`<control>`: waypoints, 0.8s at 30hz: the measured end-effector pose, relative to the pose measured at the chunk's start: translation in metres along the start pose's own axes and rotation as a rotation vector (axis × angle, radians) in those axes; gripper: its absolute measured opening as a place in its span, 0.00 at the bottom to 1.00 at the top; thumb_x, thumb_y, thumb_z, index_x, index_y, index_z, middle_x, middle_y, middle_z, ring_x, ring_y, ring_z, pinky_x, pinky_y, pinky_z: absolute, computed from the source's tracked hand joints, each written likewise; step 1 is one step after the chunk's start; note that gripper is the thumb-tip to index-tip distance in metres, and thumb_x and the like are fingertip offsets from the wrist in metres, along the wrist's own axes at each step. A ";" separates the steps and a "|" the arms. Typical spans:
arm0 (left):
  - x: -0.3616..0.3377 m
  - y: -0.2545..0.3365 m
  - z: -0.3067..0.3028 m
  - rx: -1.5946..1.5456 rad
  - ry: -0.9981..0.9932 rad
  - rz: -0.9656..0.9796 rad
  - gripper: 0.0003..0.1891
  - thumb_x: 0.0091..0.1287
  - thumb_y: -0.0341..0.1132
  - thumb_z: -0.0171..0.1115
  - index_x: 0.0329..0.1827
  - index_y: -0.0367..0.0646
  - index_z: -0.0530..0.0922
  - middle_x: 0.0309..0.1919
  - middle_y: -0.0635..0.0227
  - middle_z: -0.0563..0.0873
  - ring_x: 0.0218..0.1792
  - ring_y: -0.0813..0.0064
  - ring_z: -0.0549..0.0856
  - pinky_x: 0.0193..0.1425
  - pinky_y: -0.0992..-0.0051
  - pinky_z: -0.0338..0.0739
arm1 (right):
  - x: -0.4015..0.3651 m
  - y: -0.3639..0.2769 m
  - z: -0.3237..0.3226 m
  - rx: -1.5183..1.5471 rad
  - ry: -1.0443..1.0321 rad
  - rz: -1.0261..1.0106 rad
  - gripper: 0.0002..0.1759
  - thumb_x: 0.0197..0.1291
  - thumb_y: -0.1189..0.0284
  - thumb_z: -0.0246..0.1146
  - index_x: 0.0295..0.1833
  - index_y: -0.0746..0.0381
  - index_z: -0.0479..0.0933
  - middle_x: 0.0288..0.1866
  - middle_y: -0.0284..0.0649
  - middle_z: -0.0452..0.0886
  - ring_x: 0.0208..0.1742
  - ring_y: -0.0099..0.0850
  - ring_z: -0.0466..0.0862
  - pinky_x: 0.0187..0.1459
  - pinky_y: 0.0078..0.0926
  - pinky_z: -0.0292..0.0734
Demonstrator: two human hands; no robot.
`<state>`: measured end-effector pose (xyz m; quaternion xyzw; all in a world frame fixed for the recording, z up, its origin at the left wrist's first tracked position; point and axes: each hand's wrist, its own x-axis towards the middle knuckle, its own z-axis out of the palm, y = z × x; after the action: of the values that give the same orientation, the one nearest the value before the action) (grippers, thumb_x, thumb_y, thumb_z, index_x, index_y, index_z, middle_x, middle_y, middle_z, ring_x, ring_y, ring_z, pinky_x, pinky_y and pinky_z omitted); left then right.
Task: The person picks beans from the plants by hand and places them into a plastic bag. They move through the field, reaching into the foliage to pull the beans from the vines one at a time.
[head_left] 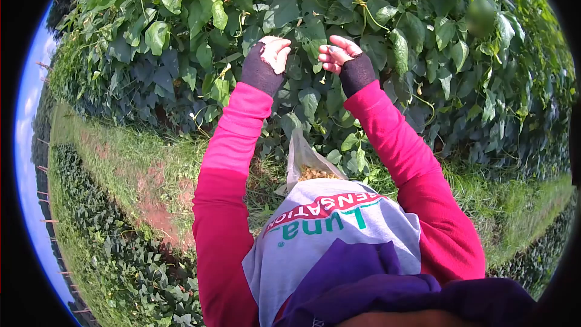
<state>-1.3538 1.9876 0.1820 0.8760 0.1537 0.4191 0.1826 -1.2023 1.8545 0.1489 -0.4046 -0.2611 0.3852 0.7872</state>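
Observation:
My left hand (276, 52), in a dark fingerless sleeve, is raised in front of the leafy vines (308, 30). Its fingers are bent and pressed together; whatever they may pinch is hidden. Close by on the right, my right hand (340, 54) wears a similar dark sleeve. There the fingers curl inward with the thumb against them, and I cannot make out anything between them. A gap with green leaves behind separates the two hands. Below them, at my waist, a pale open bag (296, 151) holds many small yellow-brown pieces (316, 173).
The vines form a tall wall across the front, with pale blossoms or buds (363, 3) and thin stems sticking out. A grassy strip with bare reddish soil (154, 197) runs along its foot. Another low leafy row (121, 248) grows at left, with posts (48, 221) beyond.

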 end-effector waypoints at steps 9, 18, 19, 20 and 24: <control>0.082 -0.069 0.064 0.342 -0.010 0.045 0.10 0.55 0.33 0.61 0.40 0.43 0.80 0.33 0.60 0.80 0.37 0.61 0.80 0.44 0.66 0.75 | -0.142 0.085 -0.026 -1.267 -0.823 -0.343 0.13 0.51 0.67 0.62 0.43 0.58 0.82 0.55 0.45 0.77 0.53 0.41 0.77 0.55 0.33 0.71; 0.046 -0.081 0.056 -1.554 0.500 -0.787 0.16 0.56 0.19 0.62 0.48 0.32 0.70 0.37 0.55 0.78 0.37 0.64 0.80 0.48 0.62 0.81 | -0.144 0.072 -0.058 -0.955 -0.337 -0.082 0.10 0.53 0.71 0.62 0.41 0.61 0.81 0.40 0.43 0.82 0.43 0.39 0.81 0.46 0.33 0.75; 0.043 -0.092 0.060 -1.620 0.620 -0.856 0.24 0.55 0.18 0.62 0.54 0.36 0.65 0.41 0.53 0.77 0.39 0.60 0.80 0.48 0.59 0.81 | -0.141 0.074 -0.057 -0.957 -0.344 -0.082 0.10 0.53 0.71 0.62 0.41 0.61 0.81 0.40 0.43 0.82 0.43 0.39 0.81 0.46 0.33 0.75; 0.042 -0.093 0.059 -1.561 0.749 -0.803 0.27 0.55 0.17 0.62 0.57 0.38 0.62 0.42 0.53 0.77 0.41 0.58 0.80 0.48 0.58 0.81 | -0.134 0.073 -0.052 -0.987 -0.391 -0.131 0.10 0.53 0.71 0.62 0.41 0.61 0.81 0.40 0.43 0.81 0.43 0.39 0.80 0.46 0.32 0.75; 0.044 -0.099 0.037 -1.415 0.820 -0.636 0.28 0.57 0.16 0.59 0.60 0.36 0.59 0.44 0.55 0.76 0.45 0.60 0.80 0.51 0.64 0.81 | -0.082 0.047 -0.011 -1.026 -0.411 -0.364 0.12 0.54 0.71 0.61 0.44 0.62 0.79 0.43 0.44 0.80 0.45 0.41 0.80 0.47 0.33 0.75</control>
<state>-1.3099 2.0866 0.1456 0.2532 0.1482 0.6272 0.7215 -1.2596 1.8008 0.0957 -0.5996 -0.6273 0.1385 0.4772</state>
